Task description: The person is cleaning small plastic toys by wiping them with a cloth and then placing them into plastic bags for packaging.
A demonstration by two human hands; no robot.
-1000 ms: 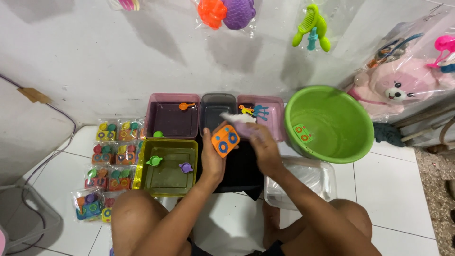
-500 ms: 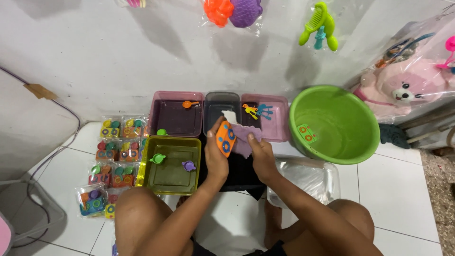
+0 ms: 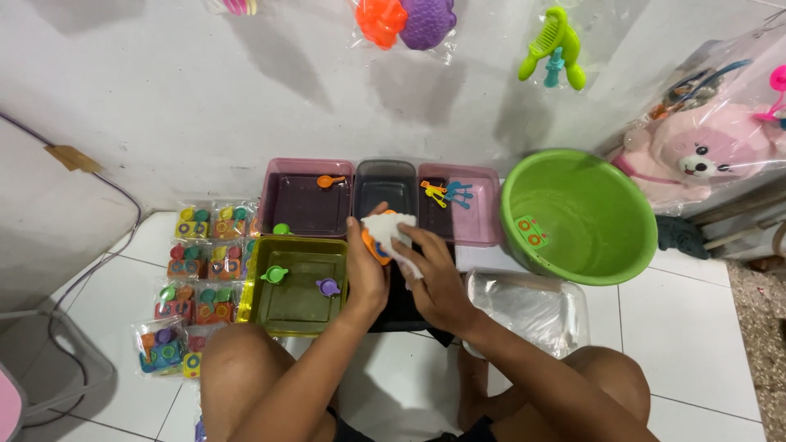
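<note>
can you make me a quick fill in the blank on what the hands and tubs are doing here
1. The left hand holds an ____ toy stove.
2. The right hand presses a white ____ onto that toy.
3. The green basin holds one ____ toy stove.
4. The yellow tub holds ____ small toy pots.

Missing words: orange; cloth; green; two

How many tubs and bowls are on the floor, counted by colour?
Pink tubs: 2
Grey tub: 1
Yellow tub: 1
Clear tub: 1
Green bowl: 1
Total: 6
</note>
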